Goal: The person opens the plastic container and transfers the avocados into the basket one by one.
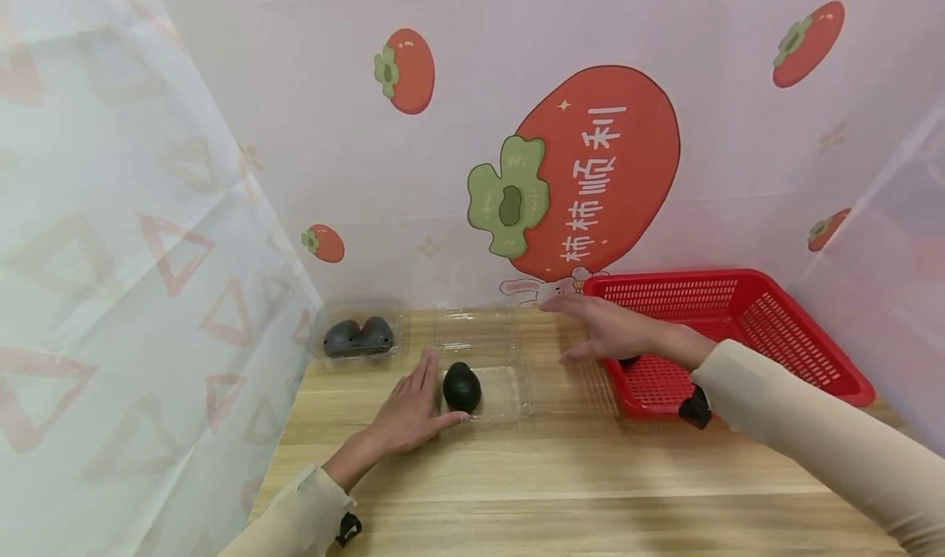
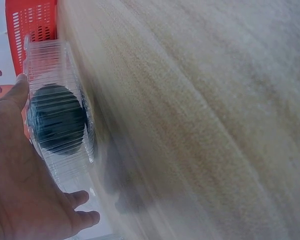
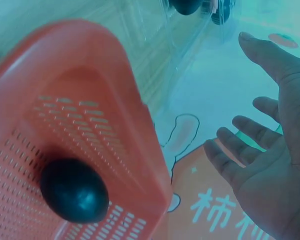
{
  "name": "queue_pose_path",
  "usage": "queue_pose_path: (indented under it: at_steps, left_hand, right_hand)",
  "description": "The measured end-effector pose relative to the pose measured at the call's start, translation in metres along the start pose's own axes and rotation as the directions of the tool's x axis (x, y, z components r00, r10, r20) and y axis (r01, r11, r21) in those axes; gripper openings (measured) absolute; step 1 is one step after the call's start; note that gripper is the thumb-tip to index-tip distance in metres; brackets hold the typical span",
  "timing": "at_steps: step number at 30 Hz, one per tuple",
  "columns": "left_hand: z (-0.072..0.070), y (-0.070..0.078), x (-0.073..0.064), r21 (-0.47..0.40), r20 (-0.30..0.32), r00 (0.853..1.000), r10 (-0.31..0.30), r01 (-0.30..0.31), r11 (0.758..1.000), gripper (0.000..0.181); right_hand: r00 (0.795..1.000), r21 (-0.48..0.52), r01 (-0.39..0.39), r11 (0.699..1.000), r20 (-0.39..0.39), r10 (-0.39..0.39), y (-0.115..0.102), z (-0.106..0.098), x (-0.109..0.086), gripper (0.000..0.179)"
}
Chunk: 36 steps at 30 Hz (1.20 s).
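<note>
An open clear plastic clamshell box (image 1: 504,389) lies on the table with its lid (image 1: 476,327) folded back toward the wall. One dark, egg-shaped avocado (image 1: 462,388) sits in its left half. Fingers extended and thumb along the front edge, my left hand (image 1: 408,405) rests against the box's left side. In the left wrist view, the avocado (image 2: 59,119) shows through the ribbed plastic wall. My right hand (image 1: 616,329) is spread at the left rim of the red basket (image 1: 738,282), holding nothing. Another avocado (image 3: 75,191) lies inside the basket, mostly hidden by this hand in the head view.
A closed clear box (image 1: 360,304) with two dark avocados (image 1: 359,337) stands at the back left. Behind the wooden table (image 1: 517,491) rises a wall sheet (image 1: 458,237) printed with persimmons. A white sheet (image 1: 184,311) hangs along the left side.
</note>
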<state>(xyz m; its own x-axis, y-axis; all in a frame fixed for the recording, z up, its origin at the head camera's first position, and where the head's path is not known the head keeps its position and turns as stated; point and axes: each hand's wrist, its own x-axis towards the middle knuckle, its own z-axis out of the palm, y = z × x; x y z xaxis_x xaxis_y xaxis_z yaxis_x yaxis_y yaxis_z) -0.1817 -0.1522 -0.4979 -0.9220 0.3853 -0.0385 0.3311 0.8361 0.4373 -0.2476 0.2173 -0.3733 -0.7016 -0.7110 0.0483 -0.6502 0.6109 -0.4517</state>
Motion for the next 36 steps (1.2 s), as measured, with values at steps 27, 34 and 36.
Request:
queue_pose_path:
  at_steps: [27,34,36]
  left_hand:
    - [0.000,-0.001,0.000,0.005,0.002,1.000,0.002,-0.002,1.000,0.122]
    - [0.000,0.000,-0.001,0.002,-0.002,1.000,0.012,-0.012,1.000,0.122]
    - [0.000,0.000,-0.001,0.001,-0.002,1.000,0.012,-0.012,1.000,0.123]
  right_hand:
    - [0.999,-0.009,0.043,0.999,0.033,-0.043,-0.029,0.030,0.022,0.085]
    - [0.996,-0.013,0.076,0.997,0.056,-0.075,-0.030,0.041,0.027,0.083]
    - [0.994,-0.020,0.090,0.996,0.057,-0.089,-0.031,0.043,0.028,0.082]
